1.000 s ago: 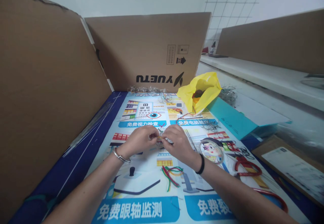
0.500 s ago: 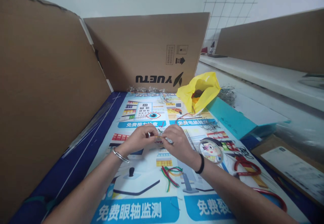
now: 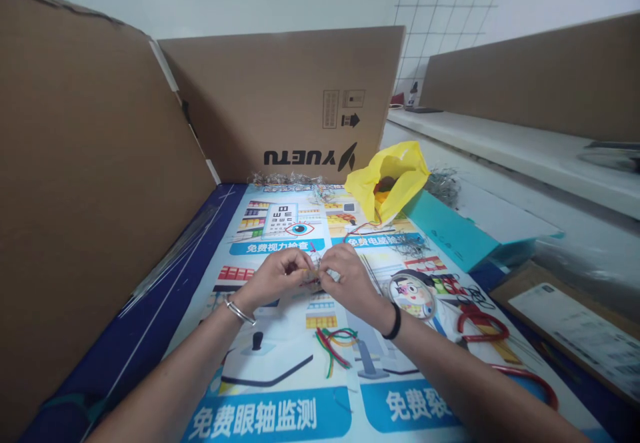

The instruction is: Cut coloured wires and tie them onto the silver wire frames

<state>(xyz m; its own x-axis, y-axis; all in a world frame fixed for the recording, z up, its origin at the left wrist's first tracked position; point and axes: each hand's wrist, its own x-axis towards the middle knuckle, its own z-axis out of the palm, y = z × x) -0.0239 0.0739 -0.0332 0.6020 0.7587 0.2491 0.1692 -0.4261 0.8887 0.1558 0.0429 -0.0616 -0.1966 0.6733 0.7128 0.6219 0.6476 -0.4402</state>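
My left hand (image 3: 285, 273) and my right hand (image 3: 349, 277) meet over the middle of the printed mat. Thumb and fingers of each are pinched together on a small wiry piece (image 3: 311, 276), brownish with red bits; its exact kind is too small to make out. A thin red tip (image 3: 313, 247) sticks up just behind the fingers. Nearer to me lies a loose bunch of red, green and yellow cords (image 3: 334, 349). To the right of my right hand rests a round clear ring (image 3: 413, 295).
A yellow bag (image 3: 390, 179) stands open at the back right, beside a turquoise box (image 3: 450, 229). Red looped handles (image 3: 483, 326) lie at the right. Tangled wire bits (image 3: 287, 179) line the foot of the cardboard wall (image 3: 280, 96). Thin wires (image 3: 173, 253) lie at left.
My fingertips have shifted slightly on the wiry piece, and more of it shows between them. The whole view has slid a little; the things on the mat stay put.
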